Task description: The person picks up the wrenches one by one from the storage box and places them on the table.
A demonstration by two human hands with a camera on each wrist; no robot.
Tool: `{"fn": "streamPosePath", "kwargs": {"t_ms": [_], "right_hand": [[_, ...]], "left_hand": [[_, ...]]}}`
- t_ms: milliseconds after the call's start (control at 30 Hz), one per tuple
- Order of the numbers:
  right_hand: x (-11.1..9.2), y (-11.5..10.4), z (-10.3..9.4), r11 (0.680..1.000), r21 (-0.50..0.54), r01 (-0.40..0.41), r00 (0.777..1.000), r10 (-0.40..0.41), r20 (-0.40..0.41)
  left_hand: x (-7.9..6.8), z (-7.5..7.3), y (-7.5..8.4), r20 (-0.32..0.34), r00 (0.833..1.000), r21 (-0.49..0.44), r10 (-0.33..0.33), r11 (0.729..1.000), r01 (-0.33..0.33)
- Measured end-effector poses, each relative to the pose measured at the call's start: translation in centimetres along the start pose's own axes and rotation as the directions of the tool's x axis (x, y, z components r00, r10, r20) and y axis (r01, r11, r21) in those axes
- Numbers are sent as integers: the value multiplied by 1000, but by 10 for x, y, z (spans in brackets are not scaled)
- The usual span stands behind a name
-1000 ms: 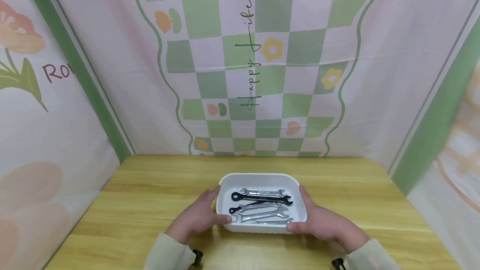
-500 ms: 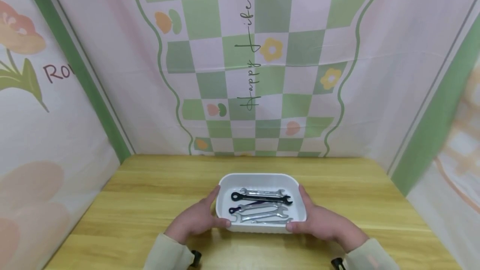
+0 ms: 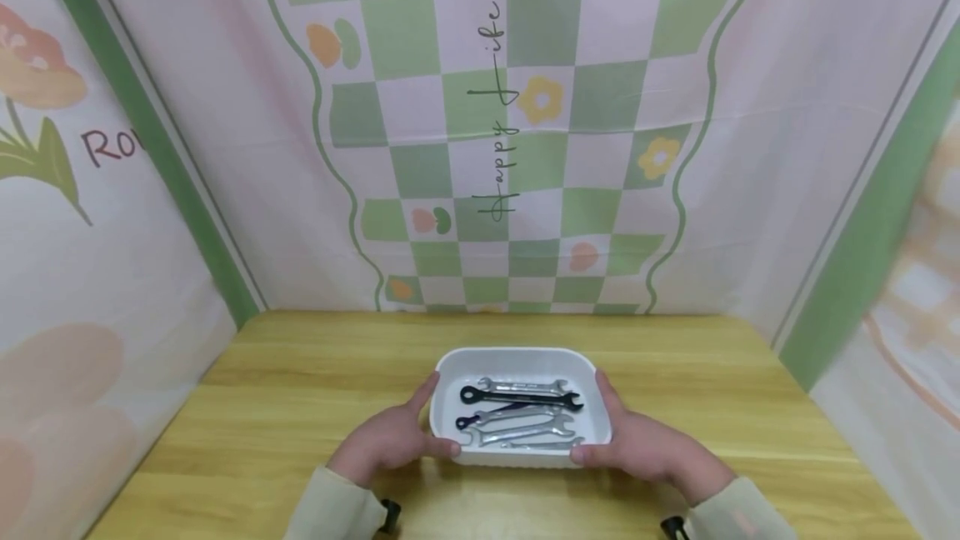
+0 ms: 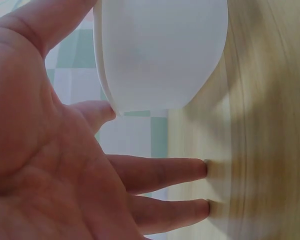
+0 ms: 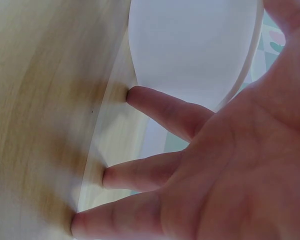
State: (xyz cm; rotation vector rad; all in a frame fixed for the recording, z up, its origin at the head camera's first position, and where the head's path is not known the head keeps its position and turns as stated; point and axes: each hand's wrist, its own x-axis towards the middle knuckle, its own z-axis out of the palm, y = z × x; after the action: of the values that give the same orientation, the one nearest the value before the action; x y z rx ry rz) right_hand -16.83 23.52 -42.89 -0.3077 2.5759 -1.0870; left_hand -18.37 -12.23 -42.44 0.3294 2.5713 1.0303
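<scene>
A white plastic tub [image 3: 517,458] stands on the table between both hands. Inside lies a black combination wrench [image 3: 521,397] across several silver open-end wrenches [image 3: 525,430]. The ring end of a smaller dark wrench [image 3: 467,422] sticks out at the left. My left hand [image 3: 390,440] spans the tub's left end, thumb at the near rim, index finger at the far corner; its lower fingers reach straight to the tabletop in the left wrist view. At the right end, my right hand [image 3: 641,444] touches the rim likewise, its other fingers straight with tips at the wood [image 5: 40,100].
The wooden table [image 3: 300,365] runs back to a fabric wall [image 3: 543,148] with green checks and lettering. More printed fabric [image 3: 112,273] closes the left side, with a green strip [image 3: 847,273] on the right. Both sleeves [image 3: 337,507] are pale, with black fittings near the wrists.
</scene>
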Motion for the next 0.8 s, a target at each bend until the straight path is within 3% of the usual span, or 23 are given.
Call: {"fn": "streamPosePath", "kwargs": {"t_ms": [200,800], "right_hand": [[2,-2,3,1000,21,-10,1000,10,14],[0,0,-3,998,-49,40,999,-39,23]], "left_hand": [[-4,0,-4,-9,999,-40,-35,999,34],[1,1,-4,-11,1000,-17,-2,1000,2]]}}
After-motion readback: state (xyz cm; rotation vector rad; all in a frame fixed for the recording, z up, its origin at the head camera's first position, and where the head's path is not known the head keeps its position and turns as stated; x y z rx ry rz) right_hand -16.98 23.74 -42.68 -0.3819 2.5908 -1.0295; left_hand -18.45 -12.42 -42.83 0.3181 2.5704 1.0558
